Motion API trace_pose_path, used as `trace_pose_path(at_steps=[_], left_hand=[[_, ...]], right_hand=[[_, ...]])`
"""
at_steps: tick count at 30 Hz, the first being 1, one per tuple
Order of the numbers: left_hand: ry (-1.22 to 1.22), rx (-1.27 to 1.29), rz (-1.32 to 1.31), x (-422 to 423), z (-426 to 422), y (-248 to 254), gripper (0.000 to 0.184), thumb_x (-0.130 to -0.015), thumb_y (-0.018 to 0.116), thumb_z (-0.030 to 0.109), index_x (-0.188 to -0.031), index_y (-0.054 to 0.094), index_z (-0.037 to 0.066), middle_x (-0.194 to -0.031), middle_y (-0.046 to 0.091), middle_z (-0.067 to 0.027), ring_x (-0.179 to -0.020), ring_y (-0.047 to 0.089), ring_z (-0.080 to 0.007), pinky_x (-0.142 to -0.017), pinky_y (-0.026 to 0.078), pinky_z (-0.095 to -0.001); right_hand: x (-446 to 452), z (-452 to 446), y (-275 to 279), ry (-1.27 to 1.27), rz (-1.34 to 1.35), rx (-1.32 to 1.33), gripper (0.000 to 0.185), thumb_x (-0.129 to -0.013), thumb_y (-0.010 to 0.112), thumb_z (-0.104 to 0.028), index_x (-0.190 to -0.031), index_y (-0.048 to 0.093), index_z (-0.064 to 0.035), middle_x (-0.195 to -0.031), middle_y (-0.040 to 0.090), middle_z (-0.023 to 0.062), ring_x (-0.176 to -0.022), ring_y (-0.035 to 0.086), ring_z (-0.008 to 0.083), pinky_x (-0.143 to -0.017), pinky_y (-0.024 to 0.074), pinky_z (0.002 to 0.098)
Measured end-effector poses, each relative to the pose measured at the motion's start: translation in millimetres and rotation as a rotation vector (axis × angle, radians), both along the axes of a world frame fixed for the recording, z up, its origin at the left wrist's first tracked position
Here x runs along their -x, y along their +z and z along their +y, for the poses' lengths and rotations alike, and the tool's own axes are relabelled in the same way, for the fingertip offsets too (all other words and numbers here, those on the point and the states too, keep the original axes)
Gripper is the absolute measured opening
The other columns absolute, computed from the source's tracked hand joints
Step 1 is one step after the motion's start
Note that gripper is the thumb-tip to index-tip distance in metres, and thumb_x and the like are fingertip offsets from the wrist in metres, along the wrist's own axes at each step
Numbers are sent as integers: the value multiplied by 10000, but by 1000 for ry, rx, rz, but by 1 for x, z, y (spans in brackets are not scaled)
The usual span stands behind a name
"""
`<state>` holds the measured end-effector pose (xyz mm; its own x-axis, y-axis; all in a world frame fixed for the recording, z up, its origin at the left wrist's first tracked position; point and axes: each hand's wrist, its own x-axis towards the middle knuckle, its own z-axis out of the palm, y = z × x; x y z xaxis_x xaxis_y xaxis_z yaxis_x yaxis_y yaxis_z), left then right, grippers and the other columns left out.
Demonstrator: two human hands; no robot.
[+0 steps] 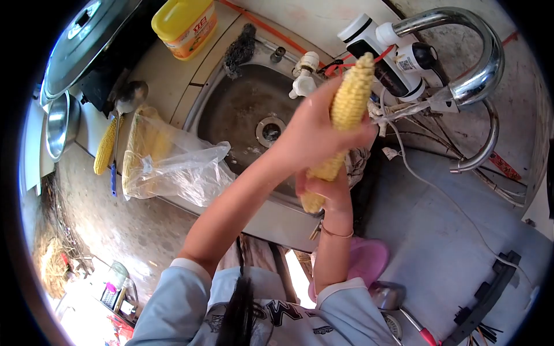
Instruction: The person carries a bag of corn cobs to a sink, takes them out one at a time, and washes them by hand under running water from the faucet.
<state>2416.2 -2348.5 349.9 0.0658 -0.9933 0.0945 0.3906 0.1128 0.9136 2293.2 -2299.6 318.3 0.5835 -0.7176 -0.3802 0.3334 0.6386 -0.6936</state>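
Note:
Both hands hold one husked yellow corn cob [350,102] over the right side of the metal sink [231,101]. My left hand [317,127] wraps round its upper middle, and my right hand [329,187] grips it near the lower end. From the curved chrome faucet [476,86], a stream of water [412,108] runs toward the cob and the upper hand. Left of the sink, a clear plastic bag [184,167] has yellow corn inside. Another bare cob [105,147] lies farther left, beside a ladle [131,97].
A yellow jug [186,29] stands behind the sink, near a dark scrubber [239,51]. A white valve [303,75] and a heater unit [384,57] are at the back. A large lidded pot [86,52] and metal bowl [62,126] are left; a pink basin [369,258] sits below.

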Motion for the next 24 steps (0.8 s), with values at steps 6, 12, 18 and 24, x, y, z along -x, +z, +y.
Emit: trace_pose_path(at_steps=[6,12,18,24], left_hand=[[-176,-158,105,-14,-40,30,230,-857,527,226,-752,542,21,-575,516,-3,-486,491,-72,-480,402,-216],[-168,-293,134,13,8,9,200,-785,623,179,-741,526,10,-602,541,-21,-527,528,-86,-499,440,-245],[62,-288,-20,-10,-20,26,207,-782,595,180,-742,552,-18,-577,568,-37,-519,551,-88,-490,436,-225],[-40,-254,57,-1,-18,29,195,-781,576,158,-824,545,-30,-620,561,-43,-534,519,-88,-507,439,-235]], right_hand=[[-16,11,1,-164,569,259,191,-608,632,-9,-767,527,-19,-632,548,11,-538,508,70,-477,411,216],[-12,2,1,-269,570,379,250,-606,651,-26,-825,531,-10,-718,572,11,-656,559,97,-580,454,226],[-11,25,-10,-196,787,436,265,-608,649,-31,-852,552,3,-694,561,1,-650,546,77,-569,451,224],[-12,17,-13,-283,707,364,261,-603,669,-64,-830,559,5,-653,549,12,-584,512,71,-516,428,231]])
